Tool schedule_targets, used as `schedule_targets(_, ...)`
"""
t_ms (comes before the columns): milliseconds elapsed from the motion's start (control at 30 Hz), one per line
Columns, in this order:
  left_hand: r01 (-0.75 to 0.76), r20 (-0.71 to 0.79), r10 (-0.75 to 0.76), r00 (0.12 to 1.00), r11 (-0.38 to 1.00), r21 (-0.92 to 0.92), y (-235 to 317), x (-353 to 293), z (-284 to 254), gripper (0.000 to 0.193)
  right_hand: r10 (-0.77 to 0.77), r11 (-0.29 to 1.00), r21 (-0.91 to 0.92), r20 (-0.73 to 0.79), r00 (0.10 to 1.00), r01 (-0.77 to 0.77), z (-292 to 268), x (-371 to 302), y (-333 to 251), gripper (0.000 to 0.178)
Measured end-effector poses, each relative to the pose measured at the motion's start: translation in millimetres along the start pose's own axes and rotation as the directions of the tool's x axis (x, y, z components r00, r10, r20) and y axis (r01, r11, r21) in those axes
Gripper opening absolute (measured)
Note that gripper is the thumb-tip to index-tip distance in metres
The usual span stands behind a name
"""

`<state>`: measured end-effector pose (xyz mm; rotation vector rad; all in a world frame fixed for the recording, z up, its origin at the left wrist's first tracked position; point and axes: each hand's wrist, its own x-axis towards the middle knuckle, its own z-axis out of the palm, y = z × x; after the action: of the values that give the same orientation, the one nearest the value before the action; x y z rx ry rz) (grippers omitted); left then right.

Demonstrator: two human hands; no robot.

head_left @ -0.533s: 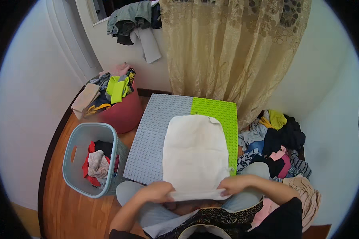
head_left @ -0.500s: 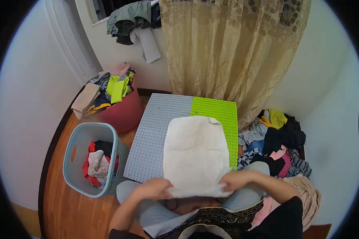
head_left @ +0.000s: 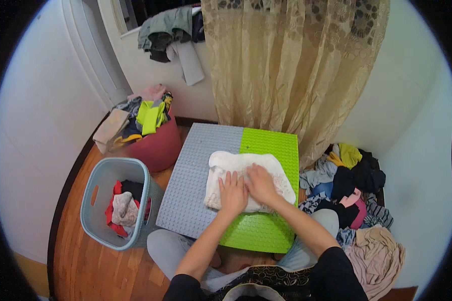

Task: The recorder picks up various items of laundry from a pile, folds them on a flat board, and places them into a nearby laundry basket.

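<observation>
A thick white cloth (head_left: pixel 281 180), perhaps a towel, lies folded into a compact block on the studded tabletop (head_left: pixel 186 180), whose panels are grey and bright green. My left hand (head_left: pixel 233 193) rests flat on the middle of it, fingers stretched out and apart. Just to the right, touching or nearly touching it, my right hand (head_left: pixel 260 184) presses on the same cloth with its fingers extended and slightly bent. Neither hand grips anything. Both forearms reach in from the lower edge, and part of the cloth is hidden under the hands.
A light blue basket (head_left: pixel 153 185) with a few clothes stands left of the table. Behind it, a red tub (head_left: pixel 158 150) overflows with laundry. Heaped clothes (head_left: pixel 356 195) lie on the right. A beige curtain (head_left: pixel 291 65) hangs behind; more garments (head_left: pixel 171 32) drape over a ledge.
The white cloth was spread longer, its near edge held by both hands. Now it is folded shorter and farther back, with my hands flat on top and the near green panel exposed.
</observation>
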<state>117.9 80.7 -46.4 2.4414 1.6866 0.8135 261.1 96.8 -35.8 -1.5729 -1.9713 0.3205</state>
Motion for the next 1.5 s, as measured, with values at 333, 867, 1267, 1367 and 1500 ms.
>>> schedule_targets(333, 0.039, 0.063, -0.048, 0.997, 0.991, 0.125, -24, -25, -4, 0.064, 0.015, 0.933, -0.356, 0.166, 0.986, 0.045, -19, -5, 50, 0.059)
schedule_targets(867, -0.001, 0.533, -0.064, 0.843, 0.993, 0.121, -4, -38, -52, 0.068, -0.137, 0.783, -0.422, 0.601, 0.788, 0.458, -53, -62, 0, 0.032)
schedule_targets(1267, 0.356, 0.602, -0.162, 0.782, 0.909, -0.217, -37, 2, -107, 0.027, -0.028, 0.992, -0.087, 0.558, 0.829, 0.092, -110, 13, 19, 0.028)
schedule_targets(1367, 0.200, 0.122, -0.217, 0.968, 0.970, 0.140, -28, 1, -87, 0.034, -0.090, 0.960, -0.221, 0.328, 0.940, 0.169, -82, 7, 2, 0.044)
schedule_targets(1500, -0.106, 0.221, 0.104, 0.970, 0.994, -0.004, -17, -32, -42, 0.045, -0.202, 0.897, -0.216, 0.574, 0.793, 0.385, -56, -39, -24, 0.093)
